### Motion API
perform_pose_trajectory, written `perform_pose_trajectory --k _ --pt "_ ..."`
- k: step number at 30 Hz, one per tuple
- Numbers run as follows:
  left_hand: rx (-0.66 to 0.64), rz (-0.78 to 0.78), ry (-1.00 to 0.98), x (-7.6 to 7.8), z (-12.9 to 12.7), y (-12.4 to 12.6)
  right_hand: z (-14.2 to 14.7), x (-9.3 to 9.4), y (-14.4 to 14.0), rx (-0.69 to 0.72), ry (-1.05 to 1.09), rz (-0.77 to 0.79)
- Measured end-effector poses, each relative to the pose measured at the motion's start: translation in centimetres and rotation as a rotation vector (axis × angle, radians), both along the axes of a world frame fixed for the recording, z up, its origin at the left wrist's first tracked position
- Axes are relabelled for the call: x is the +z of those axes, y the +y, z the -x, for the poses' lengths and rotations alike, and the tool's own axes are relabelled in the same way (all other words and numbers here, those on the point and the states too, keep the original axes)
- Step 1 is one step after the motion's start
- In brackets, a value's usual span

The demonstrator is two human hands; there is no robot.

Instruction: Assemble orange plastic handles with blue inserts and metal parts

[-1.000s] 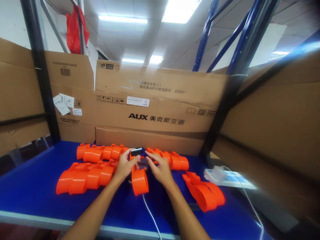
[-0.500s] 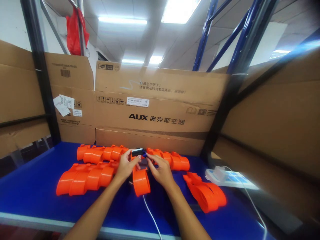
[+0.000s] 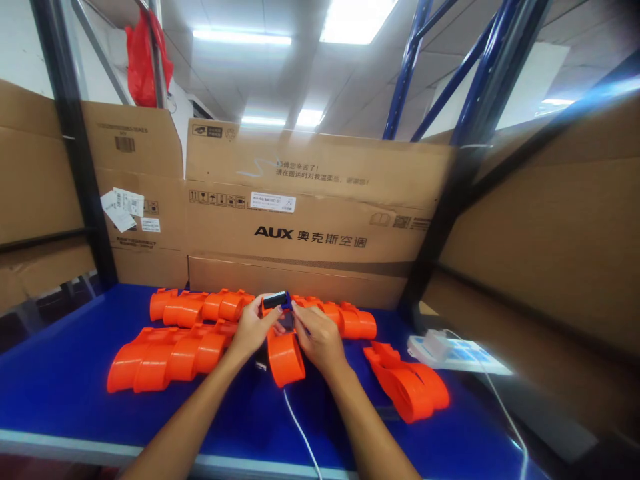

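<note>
Over the middle of the blue table, my left hand is closed on an orange plastic part with a round loop hanging below the fingers. A black block with a pale, comb-like edge sits at the top of this part, beside my left fingertips. My right hand is closed, its thumb and fingers pinched at a small dark blue piece at the block's right end. What lies between the right fingertips is largely hidden. Under the hands, a small metal-ended connector is visible near the loop.
Orange looped parts lie in rows at left and at the back. More orange parts lie at right, near a white power strip with a plugged-in adapter. A white cable crosses the table's front; cardboard walls the back.
The black block and orange loop have tilted slightly in my hands. My right fingers have curled in closer at the blue piece. The whole view has shifted a little.
</note>
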State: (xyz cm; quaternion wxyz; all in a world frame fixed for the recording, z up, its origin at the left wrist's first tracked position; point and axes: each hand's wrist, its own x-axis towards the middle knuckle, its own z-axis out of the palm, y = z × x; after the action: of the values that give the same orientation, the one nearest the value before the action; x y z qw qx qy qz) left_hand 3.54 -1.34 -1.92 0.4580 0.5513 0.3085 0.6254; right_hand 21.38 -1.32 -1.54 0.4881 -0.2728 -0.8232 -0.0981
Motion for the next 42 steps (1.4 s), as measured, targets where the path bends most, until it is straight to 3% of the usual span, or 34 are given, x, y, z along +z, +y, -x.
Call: perform_pose_trajectory --k 5,8,11,14,17,21,26,31,37,42 --pt "-0.015 0.03 0.05 0.1 0.2 0.3 -0.6 0.6 -0.2 0.069 0.159 0.139" --pt "-0.085 0.034 0.087 0.0 0.3 0.3 -0.7 0.7 0.0 0.128 0.349 0.358" --pt "-0.145 0.01 0.122 0.1 0.4 0.3 -0.9 0.9 0.2 0.285 0.462 0.572" --pt "-0.105 -0.046 0.188 0.2 0.6 0.2 -1.1 1.3 -0.1 0.443 0.428 0.721" --pt "-0.008 -0.121 0.235 0.5 0.9 0.2 -1.2 1.7 -0.5 0.516 0.396 0.801" --pt "0.042 -0.189 0.291 1.1 0.9 0.1 -1.1 1.9 -0.8 0.591 0.421 0.827" --pt "-0.19 -0.135 0.262 0.9 0.6 -0.7 -1.0 2.0 -1.0 0.607 0.385 0.798" --pt "-0.234 -0.077 0.203 1.0 0.7 -2.1 -0.9 1.6 -0.7 0.491 0.441 0.658" --pt "-0.126 -0.105 0.194 1.9 -0.4 -2.1 -0.6 1.1 -0.2 0.408 0.439 0.576" --pt "-0.038 -0.13 0.212 1.7 -1.1 -1.5 -0.6 1.2 -0.2 0.398 0.431 0.557"
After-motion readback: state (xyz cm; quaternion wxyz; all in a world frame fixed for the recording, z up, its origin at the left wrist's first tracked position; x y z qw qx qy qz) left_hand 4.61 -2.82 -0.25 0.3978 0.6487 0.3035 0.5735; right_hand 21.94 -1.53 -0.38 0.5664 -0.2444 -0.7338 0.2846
